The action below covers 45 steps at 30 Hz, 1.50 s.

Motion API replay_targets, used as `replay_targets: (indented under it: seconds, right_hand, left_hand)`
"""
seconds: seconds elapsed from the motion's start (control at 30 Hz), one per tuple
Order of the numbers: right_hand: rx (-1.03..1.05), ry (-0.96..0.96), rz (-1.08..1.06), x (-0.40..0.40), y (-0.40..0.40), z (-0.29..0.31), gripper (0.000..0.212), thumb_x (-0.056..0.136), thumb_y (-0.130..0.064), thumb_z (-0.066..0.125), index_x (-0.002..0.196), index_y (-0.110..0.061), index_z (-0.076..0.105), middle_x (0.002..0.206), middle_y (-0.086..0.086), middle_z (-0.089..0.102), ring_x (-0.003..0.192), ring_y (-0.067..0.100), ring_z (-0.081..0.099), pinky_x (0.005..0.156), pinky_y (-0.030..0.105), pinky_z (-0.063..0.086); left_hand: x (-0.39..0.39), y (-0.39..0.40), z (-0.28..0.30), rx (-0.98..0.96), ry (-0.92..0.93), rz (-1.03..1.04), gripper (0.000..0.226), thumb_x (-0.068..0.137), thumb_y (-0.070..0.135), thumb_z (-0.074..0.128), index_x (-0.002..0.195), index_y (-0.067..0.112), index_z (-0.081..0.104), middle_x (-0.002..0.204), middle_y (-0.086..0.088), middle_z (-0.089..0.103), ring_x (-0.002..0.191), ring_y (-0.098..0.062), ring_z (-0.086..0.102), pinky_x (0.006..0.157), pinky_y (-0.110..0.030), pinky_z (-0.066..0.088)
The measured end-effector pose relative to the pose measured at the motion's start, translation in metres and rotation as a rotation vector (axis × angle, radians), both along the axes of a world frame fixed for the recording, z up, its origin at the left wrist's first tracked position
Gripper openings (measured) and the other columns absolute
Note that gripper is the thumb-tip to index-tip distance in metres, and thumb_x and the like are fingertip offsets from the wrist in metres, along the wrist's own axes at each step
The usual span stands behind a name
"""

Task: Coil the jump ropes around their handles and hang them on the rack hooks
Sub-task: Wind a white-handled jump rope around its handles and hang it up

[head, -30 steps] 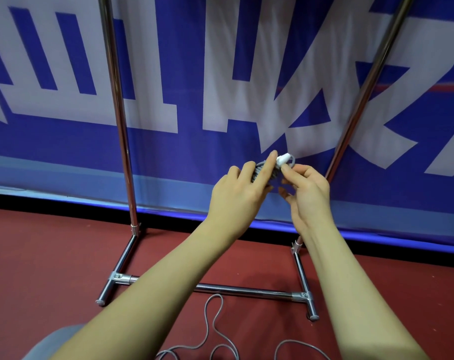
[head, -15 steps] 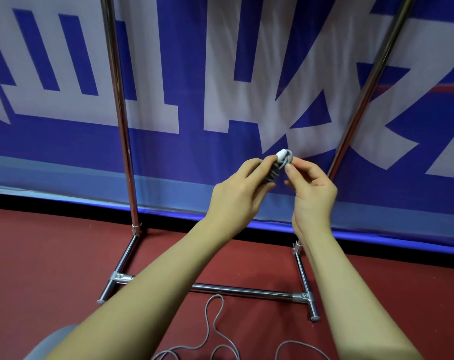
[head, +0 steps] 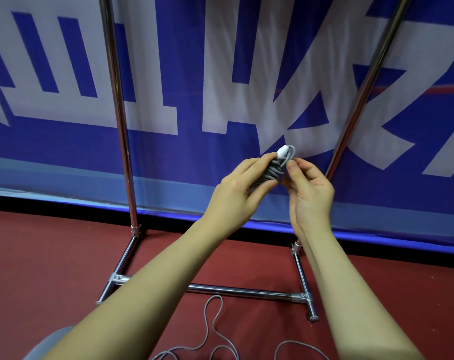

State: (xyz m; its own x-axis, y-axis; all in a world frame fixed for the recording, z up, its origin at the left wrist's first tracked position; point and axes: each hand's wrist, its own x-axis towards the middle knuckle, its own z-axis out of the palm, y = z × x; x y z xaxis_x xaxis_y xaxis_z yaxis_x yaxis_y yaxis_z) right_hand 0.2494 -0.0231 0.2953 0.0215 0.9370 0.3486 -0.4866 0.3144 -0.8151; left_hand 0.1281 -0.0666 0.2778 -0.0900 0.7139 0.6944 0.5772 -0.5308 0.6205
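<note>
Jump rope: a grey cord wound in tight turns around its handle (head: 268,172), held up in front of the banner between the two rack posts; the handle's white end cap (head: 282,152) sticks out at the top with a small loop of cord beside it.
Left hand (head: 237,193): fingers and thumb curled round the coiled handle, gripping it from the left.
Right hand (head: 310,190): thumb and forefinger pinch the cord loop just below the white cap; the other fingers hang loosely bent.
Loose cord (head: 213,331): more grey rope lies in wavy loops on the floor, near the bottom edge of view.
Rack (head: 122,141): chrome posts rise on both sides of the hands, joined by a low crossbar on feet.
Floor (head: 51,268): dark red.
Banner (head: 194,87): blue with large white characters, behind the rack.
</note>
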Motion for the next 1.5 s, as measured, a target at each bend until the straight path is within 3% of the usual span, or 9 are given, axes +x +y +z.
replay_targets:
  seconds: [0.07,0.13,0.4,0.7,0.8,0.87,1.23,1.37,1.5]
  right_hand:
    - [0.002,-0.011,0.086,0.004,0.003,0.002,0.004,0.082,-0.009,0.067,0.086,-0.01,0.065,0.071,-0.005,0.066,0.067,0.013,0.057,0.065,0.026,0.047]
    - [0.0,-0.026,0.152,0.008,0.007,0.001,0.031,0.066,-0.027,0.077,0.089,-0.009,0.066,0.075,-0.002,0.065,0.068,0.014,0.054,0.064,0.025,0.045]
    - [0.042,-0.118,0.245,0.007,0.01,-0.005,0.057,0.05,-0.054,0.088,0.089,-0.014,0.073,0.082,0.008,0.065,0.075,0.025,0.052,0.063,0.03,0.046]
    - [0.099,-0.225,0.295,0.012,0.005,-0.003,0.045,0.063,-0.052,0.083,0.088,-0.015,0.071,0.073,-0.001,0.065,0.062,0.012,0.051,0.058,0.022,0.044]
    - [0.141,-0.393,0.23,0.011,0.002,-0.003,0.013,0.091,-0.027,0.062,0.09,-0.014,0.066,0.066,-0.012,0.061,0.06,0.009,0.045,0.062,0.027,0.039]
    - [0.134,-0.436,0.221,0.01,0.001,-0.005,0.015,0.098,-0.015,0.051,0.09,-0.012,0.064,0.061,-0.015,0.058,0.057,0.005,0.042,0.062,0.027,0.037]
    - [0.109,-0.515,0.292,0.018,0.008,-0.006,0.013,0.08,-0.025,0.064,0.087,-0.016,0.071,0.082,-0.001,0.067,0.079,0.018,0.051,0.066,0.027,0.042]
    - [0.086,-0.637,0.286,0.017,0.009,-0.007,0.006,0.09,-0.014,0.063,0.09,-0.013,0.069,0.065,-0.014,0.061,0.063,0.003,0.048,0.065,0.026,0.043]
    - [0.076,-0.698,0.209,0.013,0.008,-0.007,0.013,0.093,-0.008,0.059,0.085,-0.016,0.066,0.063,-0.013,0.057,0.064,0.009,0.047,0.066,0.03,0.043]
  left_hand:
    - [-0.002,-0.001,0.002,0.003,-0.018,-0.028,0.049,0.092,0.04,0.051,0.139,0.028,0.05,0.121,0.012,0.056,0.078,-0.002,0.055,0.07,-0.034,0.054]
    - [-0.004,-0.001,0.002,0.022,0.004,-0.03,0.049,0.092,0.038,0.053,0.139,0.026,0.05,0.121,0.01,0.057,0.081,-0.001,0.056,0.071,-0.031,0.053]
    - [-0.007,-0.003,0.001,0.056,0.149,0.077,0.053,0.091,0.045,0.051,0.14,0.037,0.035,0.126,0.01,0.055,0.105,-0.013,0.059,0.08,-0.045,0.054]
    - [-0.012,-0.008,0.003,0.136,0.304,0.17,0.054,0.091,0.048,0.049,0.141,0.036,0.034,0.125,0.01,0.055,0.095,-0.012,0.058,0.059,-0.039,0.055]
    - [-0.019,-0.003,0.001,0.176,0.461,0.269,0.06,0.087,0.05,0.05,0.142,0.031,0.034,0.119,0.007,0.059,0.084,-0.013,0.058,0.044,-0.03,0.049]
    - [-0.022,0.0,0.0,0.156,0.548,0.335,0.061,0.086,0.051,0.047,0.142,0.032,0.033,0.112,0.005,0.061,0.076,-0.018,0.06,0.04,-0.031,0.047]
    - [-0.02,-0.001,-0.003,0.101,0.602,0.474,0.062,0.086,0.048,0.044,0.141,0.02,0.049,0.076,-0.001,0.05,0.048,-0.022,0.049,0.038,-0.021,0.029]
    - [-0.025,-0.003,-0.002,-0.011,0.625,0.482,0.064,0.088,0.053,0.044,0.146,0.026,0.041,0.08,0.001,0.045,0.053,-0.024,0.051,0.043,-0.023,0.028]
    - [-0.026,-0.005,-0.005,-0.096,0.62,0.448,0.063,0.09,0.049,0.051,0.148,0.026,0.038,0.08,0.004,0.04,0.055,-0.023,0.051,0.044,-0.024,0.028]
